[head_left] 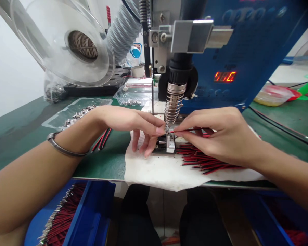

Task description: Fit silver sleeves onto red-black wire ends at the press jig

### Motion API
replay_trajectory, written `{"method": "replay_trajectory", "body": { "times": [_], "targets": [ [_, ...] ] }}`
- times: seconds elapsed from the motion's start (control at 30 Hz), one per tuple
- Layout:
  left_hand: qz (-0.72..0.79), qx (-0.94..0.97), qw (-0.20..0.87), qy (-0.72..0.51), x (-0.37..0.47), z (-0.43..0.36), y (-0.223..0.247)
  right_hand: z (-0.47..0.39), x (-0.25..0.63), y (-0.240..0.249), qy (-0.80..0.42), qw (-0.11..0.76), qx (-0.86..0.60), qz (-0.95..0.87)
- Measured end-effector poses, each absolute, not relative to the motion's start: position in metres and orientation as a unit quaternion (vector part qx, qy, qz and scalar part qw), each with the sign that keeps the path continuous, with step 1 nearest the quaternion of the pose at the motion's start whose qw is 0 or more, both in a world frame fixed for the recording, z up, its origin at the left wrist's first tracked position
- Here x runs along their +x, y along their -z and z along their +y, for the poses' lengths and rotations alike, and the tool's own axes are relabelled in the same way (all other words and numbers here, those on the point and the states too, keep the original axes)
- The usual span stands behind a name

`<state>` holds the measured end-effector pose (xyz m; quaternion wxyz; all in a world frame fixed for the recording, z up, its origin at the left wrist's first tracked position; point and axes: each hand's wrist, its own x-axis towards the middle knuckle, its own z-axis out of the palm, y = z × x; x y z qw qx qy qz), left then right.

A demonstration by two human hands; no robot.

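My right hand point(215, 131) pinches a red-and-black wire point(187, 130) between thumb and forefinger, its tip pointing left under the soldering head. My left hand point(141, 128) has thumb and forefinger closed at a small silver metal connector point(167, 130), partly hidden by the fingertips; its other fingers hang loose. Wire end and connector meet over a small metal jig point(170, 145). Just above them is the soldering iron point(174, 106), wrapped in a coiled spring. A pile of red-and-black wires point(197, 159) lies under my right hand on a white cloth point(154, 171).
A blue machine point(215, 44) with a lit red display stands behind. Left are a clear tray of metal connectors point(78, 116), a few loose wires point(101, 140) and a clear fume hood point(59, 41). Below the table edge, a blue bin point(92, 212) holds wires with metal ends.
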<state>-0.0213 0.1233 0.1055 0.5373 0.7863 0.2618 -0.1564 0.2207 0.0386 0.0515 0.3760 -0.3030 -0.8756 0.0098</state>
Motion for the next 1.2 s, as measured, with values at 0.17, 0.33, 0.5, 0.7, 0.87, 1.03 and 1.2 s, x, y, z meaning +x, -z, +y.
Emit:
{"method": "replay_trajectory", "body": {
  "times": [0.17, 0.33, 0.5, 0.7, 0.87, 1.03, 1.2],
  "targets": [
    [0.271, 0.776, 0.546, 0.165, -0.022, 0.123, -0.108, 0.037, 0.220, -0.053, 0.005, 0.393, -0.275, -0.877],
    [0.268, 0.780, 0.538, 0.173, -0.021, 0.123, -0.109, 0.035, 0.218, -0.055, 0.039, 0.412, -0.244, -0.877],
    [0.260, 0.790, 0.528, 0.175, -0.022, 0.123, -0.109, 0.033, 0.218, -0.054, 0.058, 0.431, -0.221, -0.873],
    [0.245, 0.810, 0.500, 0.184, -0.022, 0.124, -0.108, 0.028, 0.218, -0.057, 0.055, 0.429, -0.225, -0.873],
    [0.239, 0.820, 0.486, 0.184, -0.022, 0.124, -0.108, 0.027, 0.218, -0.058, 0.059, 0.424, -0.222, -0.876],
    [0.241, 0.825, 0.479, 0.181, -0.020, 0.123, -0.109, 0.027, 0.218, -0.058, 0.062, 0.430, -0.207, -0.876],
    [0.240, 0.818, 0.490, 0.181, -0.020, 0.124, -0.109, 0.026, 0.217, -0.058, 0.064, 0.434, -0.215, -0.872]
  ]
}}
